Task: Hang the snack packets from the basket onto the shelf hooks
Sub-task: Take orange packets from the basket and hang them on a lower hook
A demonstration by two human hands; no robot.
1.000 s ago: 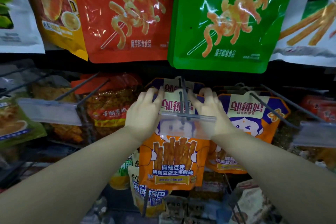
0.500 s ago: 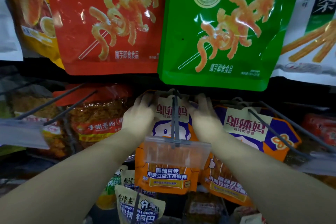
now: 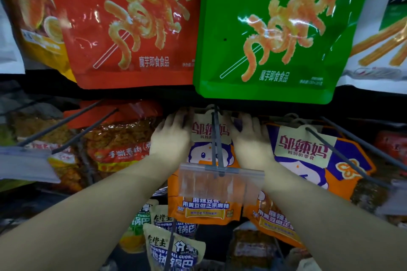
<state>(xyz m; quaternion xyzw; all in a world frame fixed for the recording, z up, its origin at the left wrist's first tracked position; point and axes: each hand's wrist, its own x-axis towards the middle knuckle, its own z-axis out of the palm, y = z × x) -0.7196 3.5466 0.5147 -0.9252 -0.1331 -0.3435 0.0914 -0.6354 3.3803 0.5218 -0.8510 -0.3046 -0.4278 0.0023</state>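
Pushed farther back along the dark metal shelf hook (image 3: 214, 138), the orange-and-purple foil snack packet (image 3: 208, 174) now hangs behind the hook's clear plastic price tag (image 3: 221, 181). Left hand (image 3: 170, 138) and right hand (image 3: 251, 141) grip its top corners, fingers curled; the basket is out of view.

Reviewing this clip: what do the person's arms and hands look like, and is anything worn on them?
Both forearms come in bare from the lower corners of the head view, with no sleeve showing up to the frame edge. The left hand and right hand are bare too: no gloves, and no watch, band or ring that I can make out. The fingertips lie in shadow, so nail details cannot be told.
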